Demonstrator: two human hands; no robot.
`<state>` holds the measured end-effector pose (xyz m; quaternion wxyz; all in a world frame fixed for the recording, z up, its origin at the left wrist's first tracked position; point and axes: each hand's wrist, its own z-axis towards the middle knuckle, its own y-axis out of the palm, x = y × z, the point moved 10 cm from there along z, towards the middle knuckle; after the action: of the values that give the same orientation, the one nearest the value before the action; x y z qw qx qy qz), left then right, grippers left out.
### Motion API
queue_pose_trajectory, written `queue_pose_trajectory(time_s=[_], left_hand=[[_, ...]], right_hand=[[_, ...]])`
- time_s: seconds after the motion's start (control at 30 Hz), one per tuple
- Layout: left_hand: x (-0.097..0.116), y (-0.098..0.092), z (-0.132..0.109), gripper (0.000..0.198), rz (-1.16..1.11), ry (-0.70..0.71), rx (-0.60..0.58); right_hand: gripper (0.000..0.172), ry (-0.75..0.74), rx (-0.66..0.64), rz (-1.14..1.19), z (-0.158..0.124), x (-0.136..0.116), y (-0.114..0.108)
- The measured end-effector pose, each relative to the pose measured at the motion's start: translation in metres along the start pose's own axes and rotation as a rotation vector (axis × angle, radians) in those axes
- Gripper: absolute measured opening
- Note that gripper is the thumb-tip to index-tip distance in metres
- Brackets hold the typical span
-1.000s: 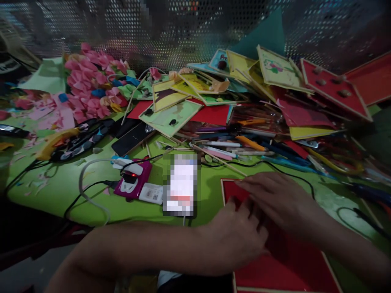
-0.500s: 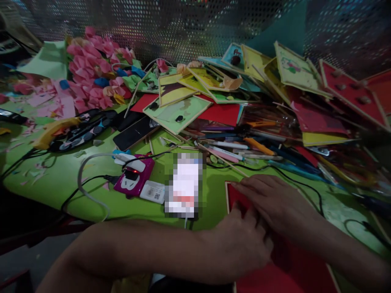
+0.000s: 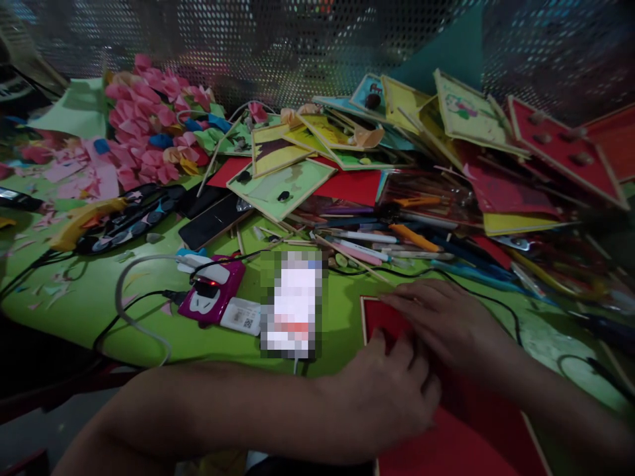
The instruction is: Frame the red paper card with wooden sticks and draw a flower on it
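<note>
A red card [image 3: 471, 443] edged with thin wooden sticks lies on the green table at the lower right. My left hand [image 3: 391, 390] reaches across from the left and rests on its upper part, with bent fingers spread a little apart. Just beyond it my right hand [image 3: 441, 317] lies over the card's top edge, fingers stretched out close together near the corner. Both thumbs are mostly hidden, as is the card's surface beneath the hands. A lighter and a darker red area meet below my left hand; whether this is a second sheet or shadow I cannot tell.
Left of the card lie a lit phone [image 3: 295, 307] and a magenta power strip [image 3: 211, 297] with cables. Behind are pens [image 3: 367, 237], framed pictures [image 3: 280, 188], a dark phone [image 3: 213, 221], a yellow glue gun [image 3: 86, 221] and pink paper flowers [image 3: 143, 119]. A perforated metal screen [image 3: 278, 46] closes the back.
The view has shifted slightly, so most things appear a little further left. My left fingers have lifted and spread slightly; my right hand stays at the card's top edge.
</note>
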<state>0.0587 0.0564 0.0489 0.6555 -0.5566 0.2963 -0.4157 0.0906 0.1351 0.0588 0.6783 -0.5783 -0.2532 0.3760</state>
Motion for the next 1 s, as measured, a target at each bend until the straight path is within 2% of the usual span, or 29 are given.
queue_pose_trajectory(time_s=[0.17, 0.27, 0.43, 0.6, 0.7, 0.83, 1.0], left_hand=[[-0.001, -0.002, 0.000, 0.046, 0.049, 0.004, 0.013], [-0.001, -0.002, -0.001, 0.048, 0.059, 0.008, 0.005], [-0.007, -0.002, 0.002, 0.043, 0.039, 0.005, 0.042], [-0.034, -0.021, 0.008, 0.045, 0.119, -0.123, 0.128], [-0.049, -0.025, 0.010, 0.051, 0.173, -0.190, 0.081], [-0.053, -0.020, 0.010, 0.052, 0.176, -0.206, 0.051], [-0.055, -0.014, 0.010, 0.050, 0.165, -0.223, 0.042]], right_hand=[[0.032, 0.192, 0.008, -0.095, -0.010, 0.043, -0.002], [0.033, 0.246, 0.025, -0.118, -0.012, 0.057, -0.007], [0.028, 0.202, 0.111, 0.038, -0.014, 0.055, -0.032], [0.029, 0.203, 0.098, 0.105, -0.036, 0.053, -0.050], [0.030, 0.236, 0.061, 0.124, -0.061, 0.054, -0.045], [0.034, 0.331, 0.086, 0.106, -0.094, 0.063, -0.036], [0.035, 0.348, 0.090, 0.064, -0.107, 0.066, -0.027]])
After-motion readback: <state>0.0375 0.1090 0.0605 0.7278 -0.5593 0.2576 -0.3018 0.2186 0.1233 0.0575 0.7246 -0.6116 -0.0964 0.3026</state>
